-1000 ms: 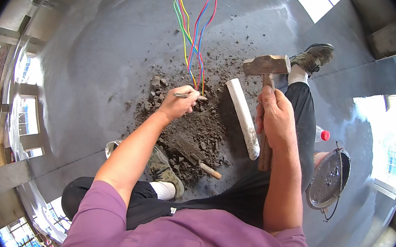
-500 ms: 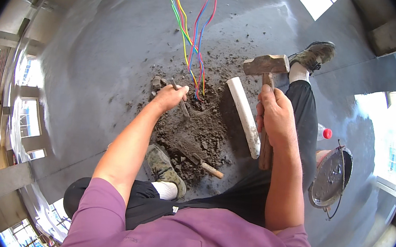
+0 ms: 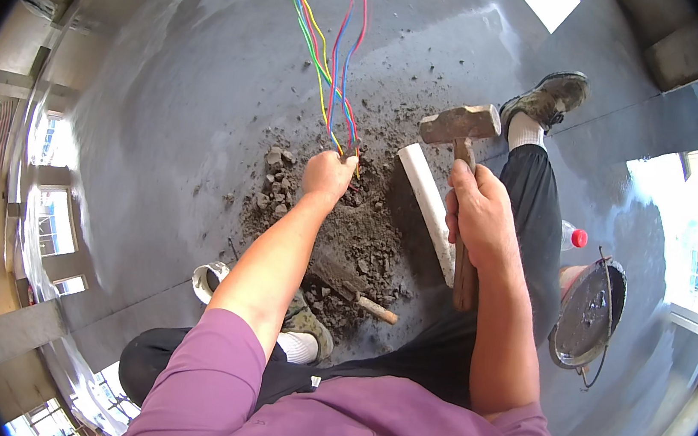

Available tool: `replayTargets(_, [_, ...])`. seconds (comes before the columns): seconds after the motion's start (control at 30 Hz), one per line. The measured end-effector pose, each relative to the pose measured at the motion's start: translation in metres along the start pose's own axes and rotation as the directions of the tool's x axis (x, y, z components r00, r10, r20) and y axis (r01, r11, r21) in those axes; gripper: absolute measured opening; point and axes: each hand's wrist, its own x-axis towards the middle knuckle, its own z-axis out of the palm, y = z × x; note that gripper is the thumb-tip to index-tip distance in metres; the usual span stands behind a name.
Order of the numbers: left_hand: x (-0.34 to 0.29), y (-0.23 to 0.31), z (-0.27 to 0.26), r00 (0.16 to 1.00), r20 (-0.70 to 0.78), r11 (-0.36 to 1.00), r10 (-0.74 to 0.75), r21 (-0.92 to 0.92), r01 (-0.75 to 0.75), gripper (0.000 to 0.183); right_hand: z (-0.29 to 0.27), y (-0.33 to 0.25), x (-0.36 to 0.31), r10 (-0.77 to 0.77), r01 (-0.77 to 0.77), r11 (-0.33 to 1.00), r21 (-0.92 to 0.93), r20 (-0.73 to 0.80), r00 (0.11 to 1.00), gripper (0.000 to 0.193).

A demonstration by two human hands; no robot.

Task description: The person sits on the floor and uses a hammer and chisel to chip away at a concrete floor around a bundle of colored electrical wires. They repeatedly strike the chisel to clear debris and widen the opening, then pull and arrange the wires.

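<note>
My left hand (image 3: pixel 328 176) is closed at the lower end of the bundle of coloured electrical wires (image 3: pixel 329 87), which rises from a hole in the floor. Its fingertips are partly hidden among the red, blue, yellow and green strands. My right hand (image 3: pixel 480 211) grips the wooden handle of a sledgehammer (image 3: pixel 461 124), its steel head raised above the floor. Beneath the hammer lies a white plastic pipe (image 3: pixel 426 205). Loose rubble and mortar (image 3: pixel 355 236) surround the hole. A trowel with a wooden handle (image 3: pixel 376 309) rests in the rubble close to my body.
A bucket of grey mortar (image 3: pixel 585 318) stands at the right, beside a bottle with a red cap (image 3: pixel 577 238). At the left is a white ring-shaped piece or cup (image 3: pixel 207 280). My shoes (image 3: pixel 557 97) are planted either side of the rubble on the grey floor (image 3: pixel 158 153).
My left hand has moved right and slightly forward onto the wires. The metal chisel it held is no longer visible there. The wire loop has shifted left; the hammer has barely moved.
</note>
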Motion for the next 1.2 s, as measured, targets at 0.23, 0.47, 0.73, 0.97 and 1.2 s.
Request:
replayTargets(0.23, [0.001,-0.015,-0.015,0.981,-0.019,0.979,0.191,-0.061,-0.192,0.029,-0.001,-0.003,-0.004,-0.008,0.008,1.0,-0.001,-0.005,1.0,0.035])
replayTargets(0.47, [0.005,-0.031,-0.068,0.983,0.123,0.836,0.135,-0.547,-0.046,0.034,-0.01,0.004,0.001,-0.028,0.03,0.997,0.064,-0.032,0.999,0.034])
replayTargets(0.73, [0.032,-0.01,-0.048,0.964,-0.044,0.904,0.262,-0.337,-0.261,0.03,-0.003,0.001,-0.002,-0.028,0.029,0.998,0.052,-0.019,0.999,0.037])
replayTargets(0.97, [0.026,0.008,-0.057,0.971,-0.044,0.864,0.233,-0.449,-0.228,0.015,-0.001,0.007,0.007,-0.007,0.006,0.999,-0.043,-0.036,0.999,0.035])
replayTargets(1.2, [0.013,-0.005,-0.107,0.958,-0.059,0.741,0.282,-0.621,-0.256,0.018,0.025,0.044,0.041,0.137,-0.138,0.99,0.042,0.039,0.99,0.031])
